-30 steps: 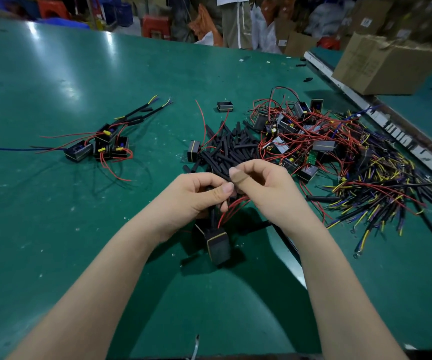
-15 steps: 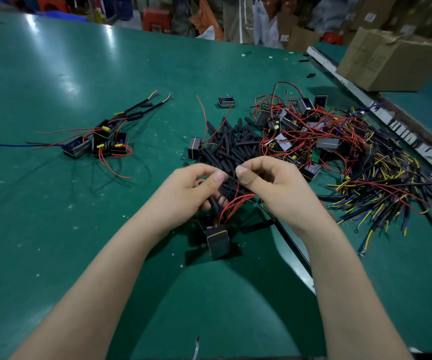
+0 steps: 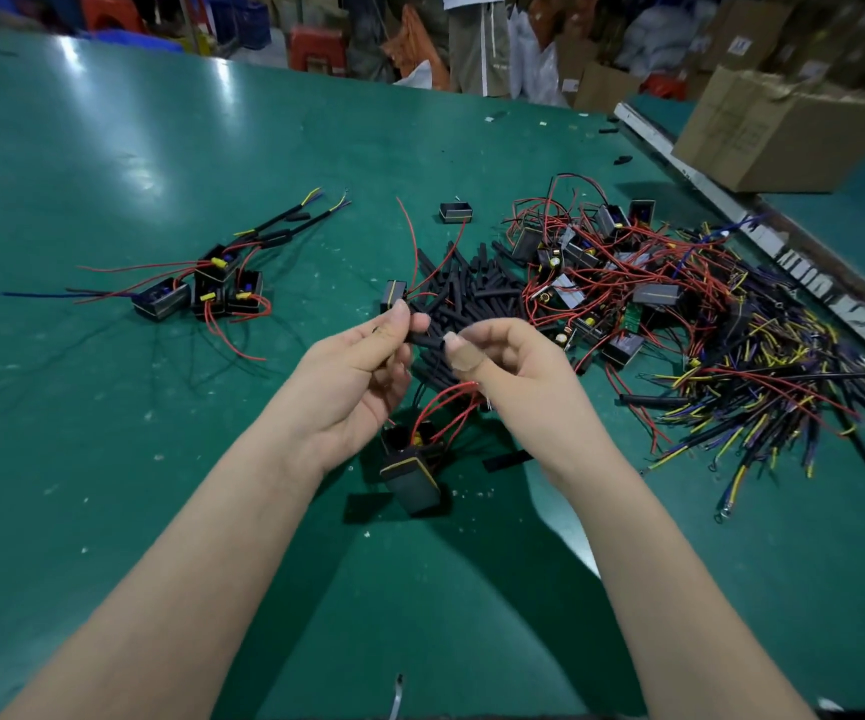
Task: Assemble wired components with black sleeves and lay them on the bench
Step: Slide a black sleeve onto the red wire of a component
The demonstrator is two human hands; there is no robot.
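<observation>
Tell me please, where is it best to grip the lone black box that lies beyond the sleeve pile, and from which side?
Take the lone black box by its two long side walls, coming from above. It sits flat and apart on the bench, its open top up, so a pinch grip across the narrow width looks easiest. Its short wire points away, clear of the fingers.

**Camera placement: single head view**

I have one view only, a wide-angle camera worn on the person's head. It looks forward and steeply down over the green bench (image 3: 108,459), close enough that both forearms enter from the bottom edge. The far bench edge and stacked cartons (image 3: 778,132) curve along the top. No second view exists, so I record no overlap.
</observation>
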